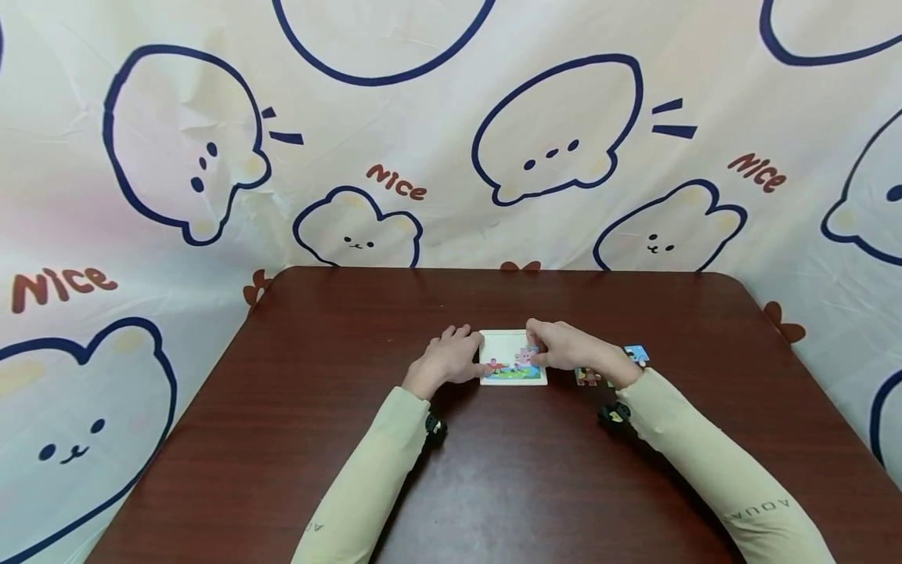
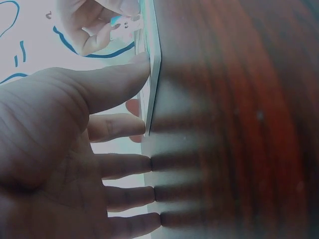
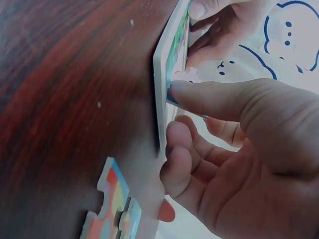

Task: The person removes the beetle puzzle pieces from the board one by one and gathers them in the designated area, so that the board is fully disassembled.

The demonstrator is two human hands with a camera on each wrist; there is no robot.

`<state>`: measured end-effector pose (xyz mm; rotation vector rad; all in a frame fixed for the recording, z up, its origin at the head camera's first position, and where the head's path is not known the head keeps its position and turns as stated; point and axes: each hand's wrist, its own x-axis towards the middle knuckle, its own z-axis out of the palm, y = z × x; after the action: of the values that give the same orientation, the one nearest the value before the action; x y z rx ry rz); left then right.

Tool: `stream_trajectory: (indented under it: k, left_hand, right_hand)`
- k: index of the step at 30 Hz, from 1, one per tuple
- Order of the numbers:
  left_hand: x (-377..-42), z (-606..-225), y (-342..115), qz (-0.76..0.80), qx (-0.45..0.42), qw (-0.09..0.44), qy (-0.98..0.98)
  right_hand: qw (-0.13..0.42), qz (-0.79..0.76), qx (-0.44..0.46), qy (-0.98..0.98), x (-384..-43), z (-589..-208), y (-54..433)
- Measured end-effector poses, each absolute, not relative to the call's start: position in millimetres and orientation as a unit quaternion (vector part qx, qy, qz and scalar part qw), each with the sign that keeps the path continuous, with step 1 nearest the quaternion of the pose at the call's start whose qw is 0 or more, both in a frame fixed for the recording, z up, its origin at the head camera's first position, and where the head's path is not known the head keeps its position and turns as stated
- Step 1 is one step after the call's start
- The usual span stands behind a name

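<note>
A small white-rimmed jigsaw tray lies on the table, its lower part filled with colourful picture pieces and its upper left bare. My left hand rests at the tray's left edge, its thumb over the rim and its other fingers stretched out with their tips down on the tabletop. On the tray's right side, my right hand pinches a jigsaw piece with a pink character on it, between thumb and fingers. The piece stands tilted over the tray, partly covered by the right thumb in the right wrist view.
Loose jigsaw pieces lie on the brown table to the right of the tray, one blue piece beyond the right wrist. A cartoon-printed cloth hangs behind the table's far edge.
</note>
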<state>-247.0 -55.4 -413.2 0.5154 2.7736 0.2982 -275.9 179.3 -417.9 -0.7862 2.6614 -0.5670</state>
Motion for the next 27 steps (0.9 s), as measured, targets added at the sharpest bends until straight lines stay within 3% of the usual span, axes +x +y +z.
stream_trajectory:
  k: [20, 27]
  left_hand:
    - [-246, -412, -57, 0.109, 0.183, 0.148, 0.966]
    - [-247, -413, -57, 0.111, 0.183, 0.152, 0.965]
  right_hand:
    - [0.189, -0.165, -0.323, 0.912, -285, -413, 176]
    - [0.21, -0.196, -0.288, 0.913, -284, -406, 181]
